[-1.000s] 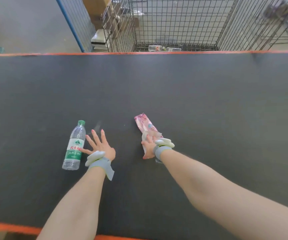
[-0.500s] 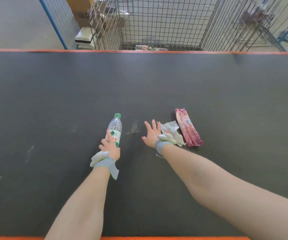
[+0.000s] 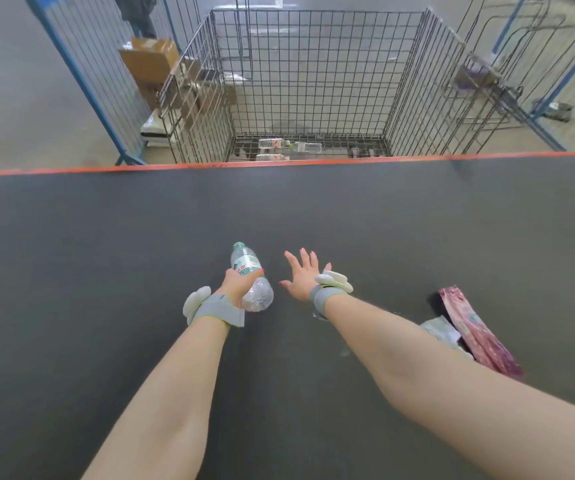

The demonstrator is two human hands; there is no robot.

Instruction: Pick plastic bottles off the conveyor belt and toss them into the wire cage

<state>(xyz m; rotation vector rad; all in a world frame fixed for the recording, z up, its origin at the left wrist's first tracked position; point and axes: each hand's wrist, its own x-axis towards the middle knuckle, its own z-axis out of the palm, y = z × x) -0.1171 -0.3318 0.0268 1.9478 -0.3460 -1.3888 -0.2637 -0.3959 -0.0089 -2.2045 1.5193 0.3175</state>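
left hand [image 3: 237, 285]: grasping bottle [image 3: 250, 278], centre frame
right hand [image 3: 302, 276]: spread, holding nothing
risk: weak toss drops short of wire cage [image 3: 308, 83], top centre

Both bare forearms stretch forward. The left hand [image 3: 238, 286] grips the plastic bottle [image 3: 248, 269], fingers curled round its middle, its base toward the wrist. The right hand [image 3: 301, 278] hovers just right of the bottle, palm down, fingers [image 3: 293, 260] straight and spread, holding nothing.

Even, soft daylight, faint shadows; wide-angle bending at the edges (top right corner smeared by blur).
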